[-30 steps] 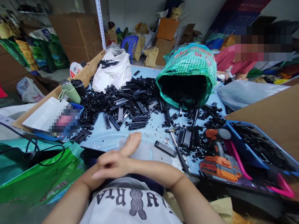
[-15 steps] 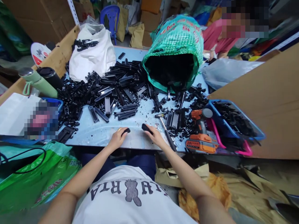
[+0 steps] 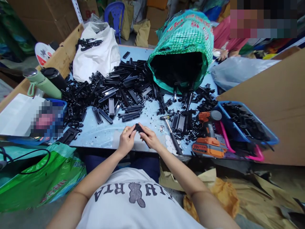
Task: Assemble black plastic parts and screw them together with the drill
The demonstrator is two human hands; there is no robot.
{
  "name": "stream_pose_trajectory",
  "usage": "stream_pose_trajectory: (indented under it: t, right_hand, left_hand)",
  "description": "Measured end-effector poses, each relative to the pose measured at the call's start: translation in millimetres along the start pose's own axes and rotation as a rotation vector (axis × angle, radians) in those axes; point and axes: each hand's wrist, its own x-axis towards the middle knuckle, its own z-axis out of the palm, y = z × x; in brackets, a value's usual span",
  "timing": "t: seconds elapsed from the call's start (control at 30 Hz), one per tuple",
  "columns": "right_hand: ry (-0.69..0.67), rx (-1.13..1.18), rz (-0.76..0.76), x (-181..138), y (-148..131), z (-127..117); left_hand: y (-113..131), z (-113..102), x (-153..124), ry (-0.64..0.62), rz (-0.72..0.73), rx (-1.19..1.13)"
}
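Close to the table's front edge, my left hand [image 3: 126,137] and my right hand [image 3: 150,136] meet. Between their fingertips are small black plastic parts [image 3: 138,128], pinched from both sides. Fingers cover much of them, so I cannot tell whether they are one piece or two fitted together. Just beyond lie long black bracket pieces [image 3: 131,115] in a small stack. To the right of my right hand a hammer [image 3: 172,135] with a dark handle rests on the table, beside an orange cordless drill [image 3: 209,146].
A heap of black parts [image 3: 107,86] covers the table's left and middle. Behind stand a white sack [image 3: 97,62] and an open green woven sack [image 3: 181,38]. A blue basket [image 3: 274,141] of parts sits right, a green bottle [image 3: 45,84] left. Across the table is another person's hand [image 3: 223,54].
My two hands, apart before with a black part in each, have come together, bringing the parts into contact or close to it. The view has shifted slightly.
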Motion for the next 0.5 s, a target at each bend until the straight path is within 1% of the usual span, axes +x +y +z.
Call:
stream_pose_trajectory:
  t: [0.03, 0.07, 0.1, 0.13, 0.2, 0.23, 0.27, 0.33, 0.37, 0.4, 0.43, 0.47, 0.5]
  right_hand:
    - [0.054, 0.018, -0.016, 0, -2, 7]
    - [0.101, 0.027, -0.036, -1, -3, 14]
    - [0.133, 0.021, -0.058, -2, -4, 20]
    - [0.151, 0.0, -0.078, -3, -4, 25]
    - [0.153, -0.072, -0.085, -4, 0, 32]
    - [0.13, -0.12, -0.073, -3, 3, 32]
    - [0.081, -0.193, -0.054, -1, 8, 30]
    - [-0.035, -0.389, -0.005, 8, 17, 16]
    - [-0.065, -0.49, 0.023, 15, 22, 4]
    - [-0.053, -0.578, 0.058, 24, 26, -12]
    - [0.003, -0.643, 0.099, 36, 30, -30]
    - [0.1, -0.686, 0.148, 48, 34, -50]
    - [0.2, -0.73, 0.199, 62, 37, -71]
  left_hand:
    - [4, 3, 1, 0.092, 0.011, 0.0]
    - [7, 5, 3, 0.157, 0.032, 0.002]
    - [9, 6, 5, 0.179, 0.061, 0.005]
    - [9, 6, 7, 0.159, 0.095, 0.005]
    - [4, 7, 7, 0.073, 0.124, 0.01]
    - [-2, 7, 5, 0.045, 0.093, 0.018]
    - [-8, 7, 3, 0.036, 0.021, 0.03]
    - [-22, 9, -6, 0.051, -0.188, 0.083]
    - [-29, 9, -11, 0.047, -0.274, 0.14]
    - [-35, 9, -14, 0.022, -0.317, 0.221]
    - [-40, 9, -17, -0.038, -0.301, 0.319]
    - [-44, 8, -17, -0.133, -0.228, 0.42]
    - [-46, 8, -17, -0.263, -0.115, 0.506]
